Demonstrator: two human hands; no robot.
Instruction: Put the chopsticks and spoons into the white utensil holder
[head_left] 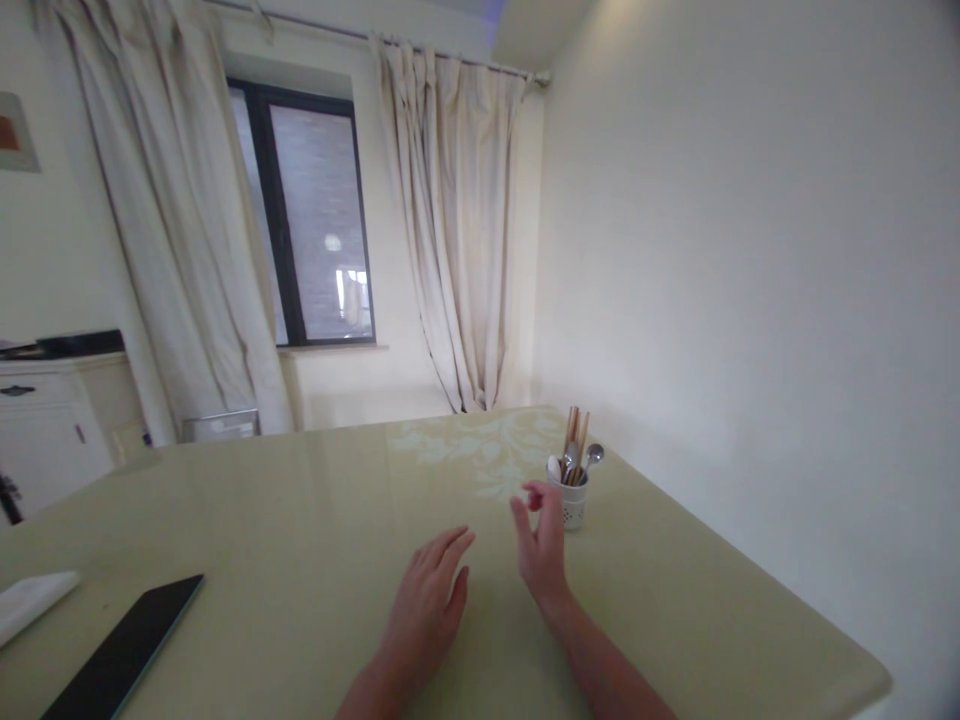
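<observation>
My left hand [431, 590] is over the green tabletop [300, 520], its fingers stretched forward and the thumb apart, with nothing in it. To its right my right hand [543, 540] is raised with fingers curved and thumb apart, a gap showing between them and nothing held. Just behind my right hand stands a white utensil holder [574, 507] with a pattern of small holes, partly covered by that hand. Wooden chopsticks [576, 432] and metal spoons [595, 455] stick up out of it. Whether my right hand touches the holder I cannot tell.
A dark flat slab, perhaps a tablet [127, 650], lies at the table's left front, beside a white object [34, 600] cut by the frame edge. The wall [750, 350] runs along the table's right side. Curtains [465, 220] and a window [322, 220] are behind.
</observation>
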